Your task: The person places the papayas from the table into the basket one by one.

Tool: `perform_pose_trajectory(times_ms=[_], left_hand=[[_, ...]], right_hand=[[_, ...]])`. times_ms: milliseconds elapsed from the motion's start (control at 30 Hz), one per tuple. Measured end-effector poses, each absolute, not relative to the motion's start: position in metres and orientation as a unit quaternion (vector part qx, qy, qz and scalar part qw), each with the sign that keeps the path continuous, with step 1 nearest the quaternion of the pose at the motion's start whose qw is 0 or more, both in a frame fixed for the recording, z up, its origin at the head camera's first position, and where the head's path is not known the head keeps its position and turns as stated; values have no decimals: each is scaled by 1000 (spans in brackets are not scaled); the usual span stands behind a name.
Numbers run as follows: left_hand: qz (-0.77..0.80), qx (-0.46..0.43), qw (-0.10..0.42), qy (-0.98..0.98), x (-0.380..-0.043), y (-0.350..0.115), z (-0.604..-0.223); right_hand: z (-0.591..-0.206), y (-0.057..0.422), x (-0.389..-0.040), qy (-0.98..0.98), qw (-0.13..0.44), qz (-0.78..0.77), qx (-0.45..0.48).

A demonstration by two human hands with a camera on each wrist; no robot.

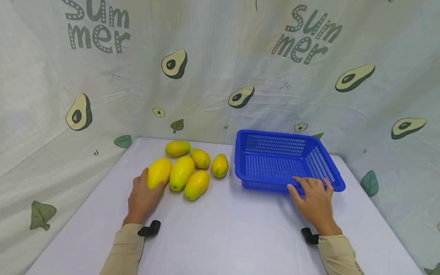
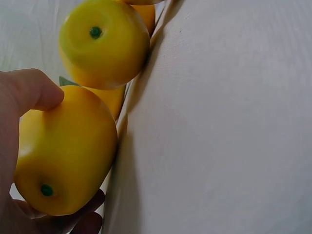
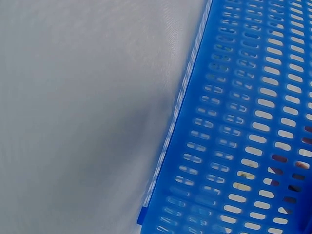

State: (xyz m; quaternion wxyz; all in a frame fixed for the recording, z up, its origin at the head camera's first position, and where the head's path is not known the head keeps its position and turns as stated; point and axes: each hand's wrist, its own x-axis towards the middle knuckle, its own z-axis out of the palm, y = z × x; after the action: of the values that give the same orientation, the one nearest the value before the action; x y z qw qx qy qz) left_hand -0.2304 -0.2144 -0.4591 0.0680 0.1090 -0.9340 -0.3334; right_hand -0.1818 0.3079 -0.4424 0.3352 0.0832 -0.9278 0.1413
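In the head view my left hand (image 1: 142, 196) grips a yellow mango (image 1: 159, 173) at the left end of a group of mangoes. The left wrist view shows the thumb on top of this mango (image 2: 70, 146) and fingertips curled beneath its lower end. A larger yellow-green mango (image 1: 182, 173) lies right beside it. My right hand (image 1: 314, 204) holds the front rim of a blue plastic basket (image 1: 290, 183), near its right corner. Parts of the fingers show through the slots of the basket wall (image 3: 219, 122) in the right wrist view.
Several more mangoes lie on the white-covered table (image 1: 223, 233), one of them (image 1: 220, 165) nearest the basket and another (image 1: 177, 148) at the back. A cloth (image 1: 206, 95) printed with avocados and leaves hangs behind the table and along its sides.
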Motion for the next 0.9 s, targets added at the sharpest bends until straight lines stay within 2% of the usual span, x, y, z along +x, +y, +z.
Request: perform_pose_trajectory(times_ms=[900], left_hand=[[-340,103,75,-932,-229,-211,-461]], right_hand=[[-445,310,-182,-925,342,140,86]])
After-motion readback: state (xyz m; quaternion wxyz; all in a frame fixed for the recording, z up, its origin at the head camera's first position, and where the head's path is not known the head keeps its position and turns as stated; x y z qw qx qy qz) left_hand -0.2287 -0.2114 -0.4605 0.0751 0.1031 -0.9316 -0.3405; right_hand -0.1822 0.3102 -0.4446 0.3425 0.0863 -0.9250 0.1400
